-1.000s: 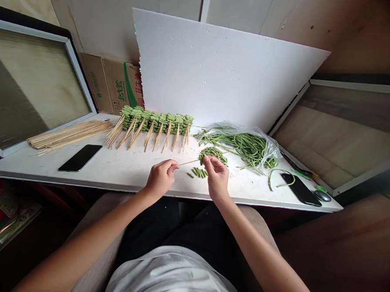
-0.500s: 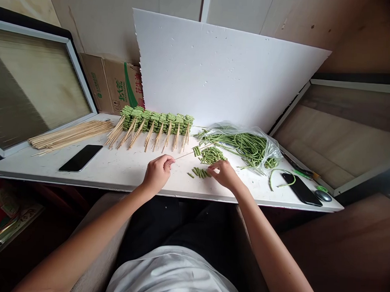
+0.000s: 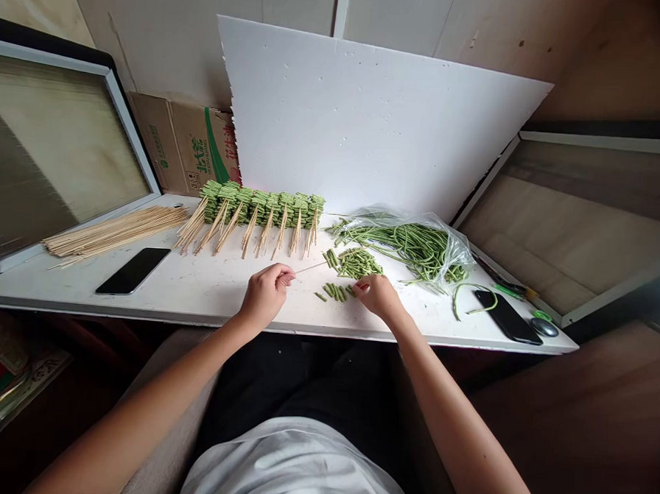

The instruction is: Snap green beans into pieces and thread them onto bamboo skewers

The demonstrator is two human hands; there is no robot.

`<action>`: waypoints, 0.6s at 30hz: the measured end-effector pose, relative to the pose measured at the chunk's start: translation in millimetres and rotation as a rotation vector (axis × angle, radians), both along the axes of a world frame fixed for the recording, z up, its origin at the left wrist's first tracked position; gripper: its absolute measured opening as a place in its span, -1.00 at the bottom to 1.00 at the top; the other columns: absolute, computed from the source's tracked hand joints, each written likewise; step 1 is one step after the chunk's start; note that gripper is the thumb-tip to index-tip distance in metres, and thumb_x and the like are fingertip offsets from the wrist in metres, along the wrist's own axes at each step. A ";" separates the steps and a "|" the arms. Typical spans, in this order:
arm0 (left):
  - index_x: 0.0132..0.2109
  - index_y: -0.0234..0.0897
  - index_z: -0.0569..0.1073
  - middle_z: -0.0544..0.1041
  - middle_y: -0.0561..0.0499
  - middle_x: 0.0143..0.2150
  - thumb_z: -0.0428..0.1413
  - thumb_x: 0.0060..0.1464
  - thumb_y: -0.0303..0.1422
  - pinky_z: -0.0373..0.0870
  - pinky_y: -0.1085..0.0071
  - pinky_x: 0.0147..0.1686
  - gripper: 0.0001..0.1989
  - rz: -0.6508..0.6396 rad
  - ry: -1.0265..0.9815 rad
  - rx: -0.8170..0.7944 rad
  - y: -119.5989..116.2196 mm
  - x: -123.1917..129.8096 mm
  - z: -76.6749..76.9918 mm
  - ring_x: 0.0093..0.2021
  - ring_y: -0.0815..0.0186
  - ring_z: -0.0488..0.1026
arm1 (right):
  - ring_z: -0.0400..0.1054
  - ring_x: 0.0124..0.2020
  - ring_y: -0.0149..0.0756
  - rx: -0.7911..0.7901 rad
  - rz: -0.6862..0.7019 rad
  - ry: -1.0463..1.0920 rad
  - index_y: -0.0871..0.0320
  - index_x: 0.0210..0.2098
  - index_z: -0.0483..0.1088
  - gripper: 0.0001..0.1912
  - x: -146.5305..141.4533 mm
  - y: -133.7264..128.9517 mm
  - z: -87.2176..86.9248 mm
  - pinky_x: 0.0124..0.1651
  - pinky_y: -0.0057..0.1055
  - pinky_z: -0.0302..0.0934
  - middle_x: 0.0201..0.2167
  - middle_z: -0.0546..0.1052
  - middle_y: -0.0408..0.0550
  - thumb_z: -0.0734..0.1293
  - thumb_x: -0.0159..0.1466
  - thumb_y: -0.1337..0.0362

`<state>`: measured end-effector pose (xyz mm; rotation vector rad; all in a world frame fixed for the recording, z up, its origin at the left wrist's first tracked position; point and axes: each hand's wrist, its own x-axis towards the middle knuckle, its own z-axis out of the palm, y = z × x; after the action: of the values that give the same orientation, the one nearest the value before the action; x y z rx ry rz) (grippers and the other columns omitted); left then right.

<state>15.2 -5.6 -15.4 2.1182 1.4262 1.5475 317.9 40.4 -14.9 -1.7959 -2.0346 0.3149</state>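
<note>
Left hand (image 3: 265, 293): our fingers (image 3: 283, 271) are pinching a thin skewer (image 3: 310, 267), and threaded bean pieces (image 3: 331, 259) are sitting toward its far end.
Right hand (image 3: 378, 294): its fingers are hovering at the right end of a short bean row (image 3: 336, 291); we cannot tell whether they are gripping a piece.
Cut heap (image 3: 362, 261): lying on our worktop (image 3: 195, 291), just right of the threaded pieces.
Loaded skewers (image 3: 263, 205): resting in stacks, back left.
Long beans (image 3: 413, 244): spilling from a clear bag (image 3: 456, 252).
</note>
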 end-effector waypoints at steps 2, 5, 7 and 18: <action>-0.21 -0.21 0.56 0.64 0.01 -0.36 0.11 0.34 -0.38 0.50 0.41 -0.37 -0.85 -0.005 -0.004 -0.005 -0.1 0.5 -0.4 -0.37 0.27 0.60 | 0.53 -0.17 -0.03 0.004 -0.019 0.004 0.10 -0.30 0.70 -0.85 -0.4 1.5 -1.8 -0.26 -0.31 0.29 -0.32 0.69 0.08 0.45 0.34 0.24; -0.21 -0.21 0.56 0.64 0.01 -0.35 0.11 0.34 -0.38 0.51 0.41 -0.36 -0.86 -0.013 -0.004 -0.014 -0.2 1.5 -1.0 -0.36 0.26 0.61 | 0.52 -0.13 0.02 0.027 -0.035 -0.015 0.13 -0.31 0.68 -0.83 -2.2 3.0 -5.1 -0.15 -0.25 0.31 -0.32 0.68 0.11 0.43 0.35 0.24; -0.21 -0.22 0.56 0.65 0.00 -0.35 0.11 0.34 -0.38 0.51 0.40 -0.36 -0.85 -0.015 -0.003 -0.017 -0.4 2.1 -1.3 -0.36 0.26 0.61 | 0.51 -0.12 0.02 0.042 -0.017 -0.045 0.14 -0.29 0.66 -0.82 -4.0 3.8 -8.0 -0.03 -0.20 0.31 -0.30 0.68 0.12 0.40 0.37 0.24; -0.20 -0.22 0.55 0.64 0.01 -0.34 0.10 0.32 -0.42 0.50 0.42 -0.37 -0.86 -0.011 0.009 -0.029 0.2 0.0 1.2 -0.35 0.26 0.60 | 0.50 -0.09 -0.04 0.042 0.095 -0.092 0.18 -0.08 0.66 -0.80 0.7 4.0 -1.2 0.17 -0.18 0.25 -0.19 0.69 0.11 0.37 0.44 0.30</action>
<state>15.2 -5.4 -14.2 2.1157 1.4280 1.5063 318.6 44.3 -16.1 -1.7221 -2.1782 0.2189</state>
